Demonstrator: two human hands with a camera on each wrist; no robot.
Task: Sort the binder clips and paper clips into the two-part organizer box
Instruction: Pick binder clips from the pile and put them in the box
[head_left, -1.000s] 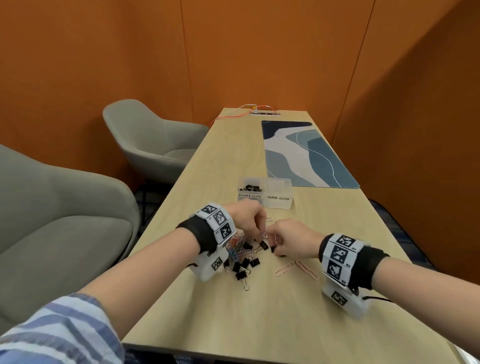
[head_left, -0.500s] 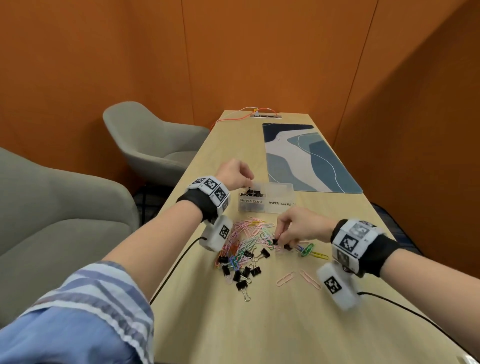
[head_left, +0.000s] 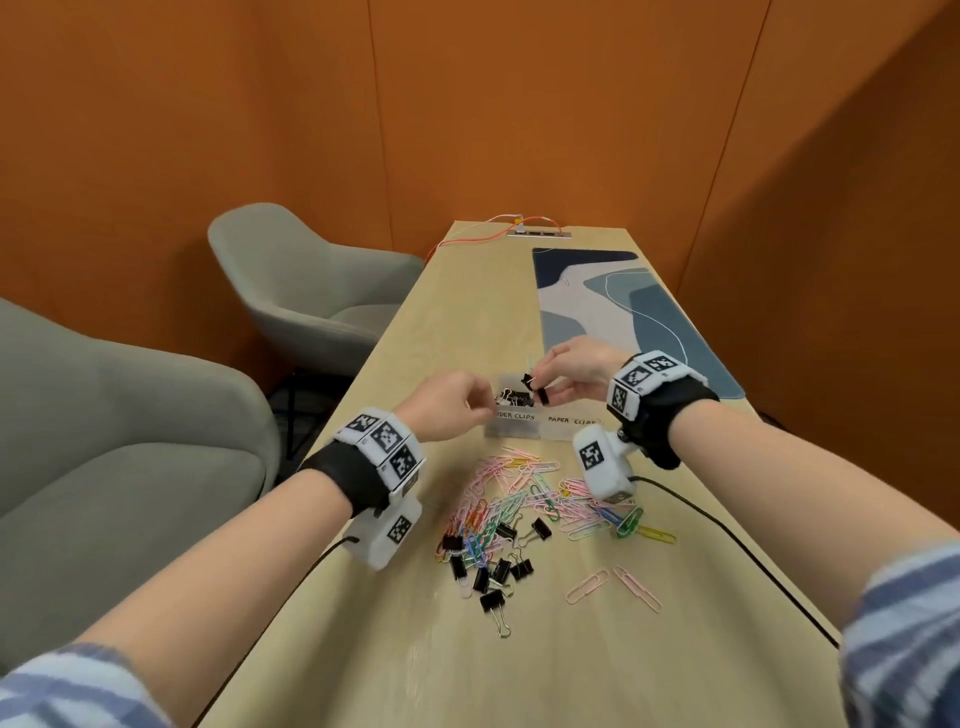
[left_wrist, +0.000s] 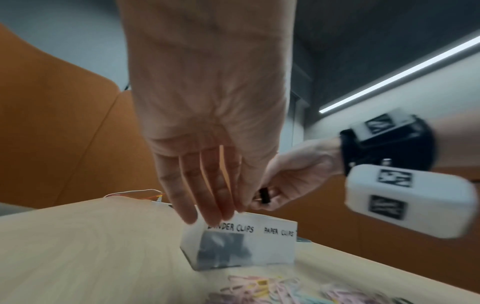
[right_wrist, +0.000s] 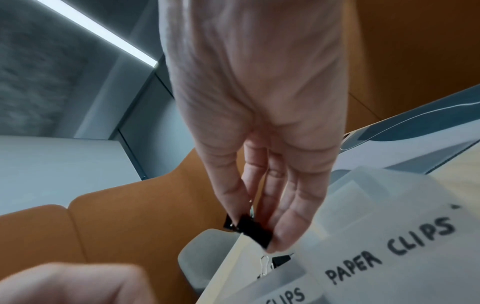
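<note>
Two black binder clips (head_left: 535, 388) pinched in right hand (head_left: 571, 375) | directly above organizer box (head_left: 514, 428) binder-clip side | left hand (head_left: 451, 410) beside, fingers relaxed, holding nothing | release downward next

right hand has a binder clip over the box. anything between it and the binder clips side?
Nothing visible. The right hand pinches the binder clip just above the box, whose binder clips side is open-topped. The left hand hovers beside that side, not over it.
</note>
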